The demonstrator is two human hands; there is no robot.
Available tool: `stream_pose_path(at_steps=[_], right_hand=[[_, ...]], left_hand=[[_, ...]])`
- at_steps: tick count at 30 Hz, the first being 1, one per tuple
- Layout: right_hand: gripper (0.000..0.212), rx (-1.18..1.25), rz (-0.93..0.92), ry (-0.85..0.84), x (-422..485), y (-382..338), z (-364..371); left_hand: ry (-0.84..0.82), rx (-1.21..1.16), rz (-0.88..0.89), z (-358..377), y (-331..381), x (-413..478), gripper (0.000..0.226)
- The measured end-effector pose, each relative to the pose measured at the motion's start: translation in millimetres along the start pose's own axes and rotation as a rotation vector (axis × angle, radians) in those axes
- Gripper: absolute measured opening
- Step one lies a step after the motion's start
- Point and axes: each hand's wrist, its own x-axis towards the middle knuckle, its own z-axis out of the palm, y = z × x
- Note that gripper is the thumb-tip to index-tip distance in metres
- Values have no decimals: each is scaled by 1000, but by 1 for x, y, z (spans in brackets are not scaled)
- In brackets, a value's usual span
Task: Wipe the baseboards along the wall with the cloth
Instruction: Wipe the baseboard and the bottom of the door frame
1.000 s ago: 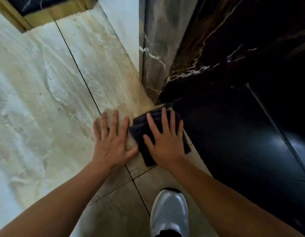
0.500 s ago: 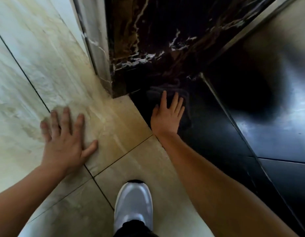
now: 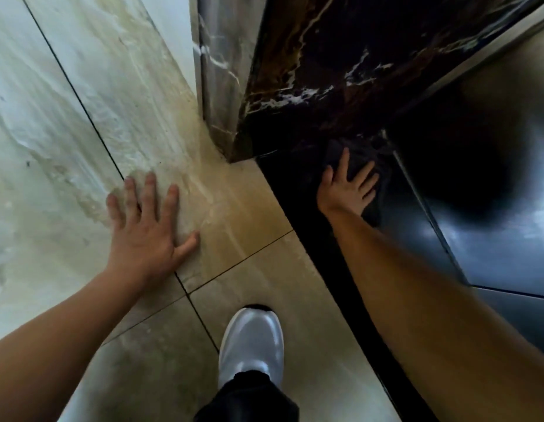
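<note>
The right hand (image 3: 347, 190) lies flat with its fingers spread wide, pressing down on the cloth (image 3: 360, 161). The grip is open, not curled around anything. The cloth is dark, almost black, and it is hard to see because the floor strip under it is black too. It looks soft and a bit bunched up, with folds showing just past the fingertips. Most of it hides under the palm and fingers. The cloth sits right at the foot of the dark marble wall (image 3: 319, 71), which has white and brown lines running through it. I cannot tell if the cloth touches the bottom edge of the wall, as that spot is too dark.

The left hand (image 3: 149, 220) is well away to the left of the right hand. It rests flat on the pale floor tile (image 3: 66, 132) with its fingers open, and it holds nothing. The tile is creamy and shiny with thin dark lines between the pieces.

Between the two arms, nearer the person, is a grey shoe (image 3: 251, 339) with a black trouser leg above it. To the right of the right hand is a shiny dark panel (image 3: 493, 245) that glows a little with light
</note>
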Motion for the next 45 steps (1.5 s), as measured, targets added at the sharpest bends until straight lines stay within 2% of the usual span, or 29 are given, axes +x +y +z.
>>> stream_pose_path(at_steps=[2, 6, 8, 9, 10, 11, 14, 15, 17, 19, 20, 24, 25, 27, 30, 33, 38, 42, 45], right_hand=[[61, -14, -136, -14, -49, -26, 24], [59, -62, -704, -71, -154, -58, 62], [55, -173, -1029, -90, -127, -46, 48], [53, -240, -1131, -87, -100, -33, 38], [52, -291, -1116, -83, -70, -18, 26], [52, -290, -960, -64, -38, -1, 14], [56, -153, -251, -30, 36, 38, -26], [57, -115, -117, -63, 47, 41, -32], [59, -66, -14, -137, 44, 29, -30], [61, -73, -42, -129, 11, 6, -10], [61, -102, -119, -109, -17, -5, 6], [58, -201, -777, -24, -168, -49, 65], [58, -219, -887, -18, -186, -61, 71], [57, -240, -989, -53, -193, -84, 72], [56, -253, -1131, -124, -174, -115, 65], [56, -266, -1165, -94, -145, -153, 65], [61, -253, -986, -64, -92, -253, 70], [62, -245, -887, -76, -47, -338, 75], [59, -278, -834, -148, -23, -394, 69]], left_hand=[[33, -28, -2, 5, 3, -1, 97], [57, -8, -13, 8, 3, 1, 102], [64, -11, 2, 9, 1, 2, 103], [62, -20, 5, 9, -1, 1, 102], [57, -29, 7, 10, -3, 0, 100], [51, -32, 12, 10, -5, -1, 100], [9, -27, -9, 3, -6, 4, 101], [-11, -18, -16, 2, -4, 6, 102], [-46, 7, -29, 0, -2, 7, 103], [-56, 3, -41, 1, -2, 8, 105], [-58, -9, -42, 0, -2, 7, 105], [-44, -91, 8, -11, -12, 0, 95], [-15, -129, 29, -15, -18, -3, 89], [51, -167, 31, -21, -37, -10, 81], [99, -109, -65, -25, -67, -13, 84], [124, -59, -167, -29, -92, 0, 88], [126, -53, -380, -43, -121, 41, 87], [99, -23, -418, -47, -123, 66, 90], [48, -31, -445, -41, -123, 71, 92]])
